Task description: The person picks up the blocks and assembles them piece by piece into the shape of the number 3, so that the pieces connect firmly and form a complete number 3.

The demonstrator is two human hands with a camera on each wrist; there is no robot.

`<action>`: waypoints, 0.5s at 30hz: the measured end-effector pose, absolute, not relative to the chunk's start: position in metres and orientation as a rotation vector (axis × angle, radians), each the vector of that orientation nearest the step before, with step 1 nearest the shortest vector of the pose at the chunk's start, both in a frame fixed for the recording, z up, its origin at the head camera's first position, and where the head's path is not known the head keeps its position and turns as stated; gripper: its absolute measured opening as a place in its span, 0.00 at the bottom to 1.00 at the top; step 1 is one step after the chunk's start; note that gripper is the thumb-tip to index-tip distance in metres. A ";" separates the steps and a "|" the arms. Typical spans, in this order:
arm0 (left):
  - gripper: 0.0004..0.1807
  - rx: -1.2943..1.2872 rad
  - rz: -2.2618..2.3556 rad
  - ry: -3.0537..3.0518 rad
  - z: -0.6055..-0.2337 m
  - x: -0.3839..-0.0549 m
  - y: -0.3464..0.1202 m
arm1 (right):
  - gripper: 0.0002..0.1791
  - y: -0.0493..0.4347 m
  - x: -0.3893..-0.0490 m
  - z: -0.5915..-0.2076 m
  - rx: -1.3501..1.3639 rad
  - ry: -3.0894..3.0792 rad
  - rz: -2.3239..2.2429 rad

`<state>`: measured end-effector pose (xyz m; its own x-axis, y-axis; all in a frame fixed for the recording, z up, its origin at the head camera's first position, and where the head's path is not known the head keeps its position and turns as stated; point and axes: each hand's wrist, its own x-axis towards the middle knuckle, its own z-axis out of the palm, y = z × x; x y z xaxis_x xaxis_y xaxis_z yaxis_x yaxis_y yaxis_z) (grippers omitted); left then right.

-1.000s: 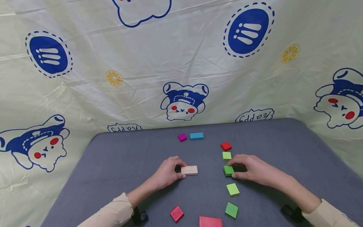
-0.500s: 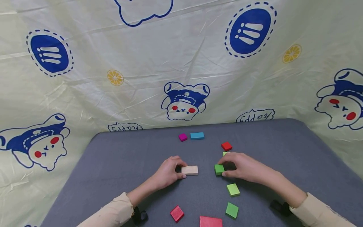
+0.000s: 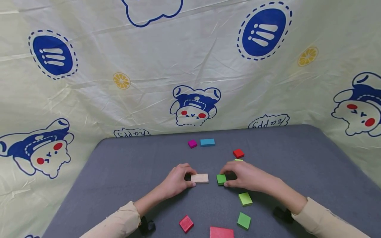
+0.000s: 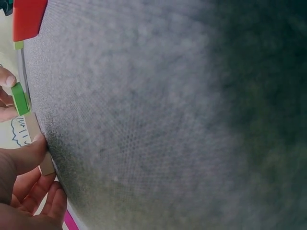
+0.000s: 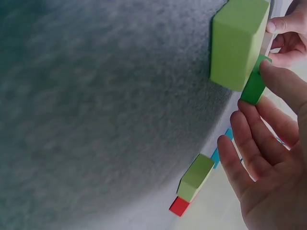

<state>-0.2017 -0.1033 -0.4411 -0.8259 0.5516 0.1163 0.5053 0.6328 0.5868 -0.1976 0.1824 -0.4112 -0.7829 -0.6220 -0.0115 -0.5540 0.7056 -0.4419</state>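
Observation:
A pale wooden block [image 3: 200, 178] lies flat near the middle of the grey table, and my left hand [image 3: 178, 179] holds its left end between thumb and fingers. To the right, across a small gap, my right hand [image 3: 244, 176] pinches a green block [image 3: 221, 179]. Thumb and fingers sit on opposite sides of that green block [image 5: 253, 86] in the right wrist view. The left wrist view has the left thumb on the wooden block [image 4: 47, 165], with the green block [image 4: 20, 98] beyond it.
A magenta block [image 3: 192, 143] and a blue block [image 3: 207, 142] lie at the back. A red block [image 3: 238, 153] and a partly hidden light-green block [image 3: 239, 160] sit behind my right hand. Nearer are light-green [image 3: 245, 199], green [image 3: 244, 221], pink-red [image 3: 186, 224] and larger red [image 3: 221, 232] blocks.
My right hand has moved left with the green block, from the column of blocks towards the wooden block. The left hand stays in place on the wooden block.

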 end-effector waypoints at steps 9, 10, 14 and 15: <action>0.14 0.869 0.962 2.758 -0.443 -0.203 -0.104 | 0.16 0.171 -0.203 -0.413 -0.924 2.747 -0.646; 0.14 0.869 0.962 2.758 -0.443 -0.203 -0.103 | 0.16 0.170 -0.203 -0.414 -0.914 2.743 -0.650; 0.14 0.876 0.965 2.763 -0.442 -0.203 -0.104 | 0.16 0.166 -0.206 -0.415 -0.891 2.736 -0.663; 0.14 0.879 0.964 2.765 -0.442 -0.203 -0.104 | 0.16 0.165 -0.206 -0.415 -0.892 2.737 -0.665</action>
<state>-0.2027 -0.1036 -0.4422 -0.8315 0.5456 0.1046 0.4924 0.6366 0.5936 -0.2062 0.1650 -0.4150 -0.8018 -0.5964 -0.0374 -0.5127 0.7187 -0.4696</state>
